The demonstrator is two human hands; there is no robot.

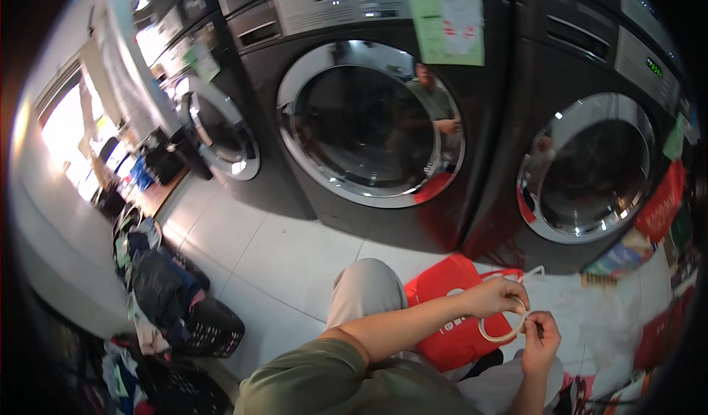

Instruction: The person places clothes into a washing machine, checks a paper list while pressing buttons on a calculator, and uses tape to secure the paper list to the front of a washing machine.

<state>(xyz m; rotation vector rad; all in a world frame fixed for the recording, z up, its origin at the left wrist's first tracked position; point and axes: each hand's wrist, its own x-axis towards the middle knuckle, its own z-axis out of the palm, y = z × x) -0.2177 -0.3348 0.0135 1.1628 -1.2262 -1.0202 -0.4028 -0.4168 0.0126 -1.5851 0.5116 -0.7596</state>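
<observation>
Both my hands grip a loop of cream-coloured cord [498, 338] in front of the red bag. My left hand [500, 295] pinches the upper part of the loop. Just below it, my right hand [541, 335] holds the cord between thumb and fingers, close to the left fingertips. Whether the cord belongs to the bag I cannot tell. The red bag [442, 288] with white print stands on the floor beside my knee, partly hidden behind my left forearm. A red strap and a white strap [534, 273] show at its top.
A dark front-loading machine [332, 216] with a round glass door faces me, with similar ones on either side. Green and white papers [449, 25] hang from it. Black baskets [215, 326] heaped with clothes stand at left. Colourful bags [625, 260] lie at right on the white tiled floor [287, 266].
</observation>
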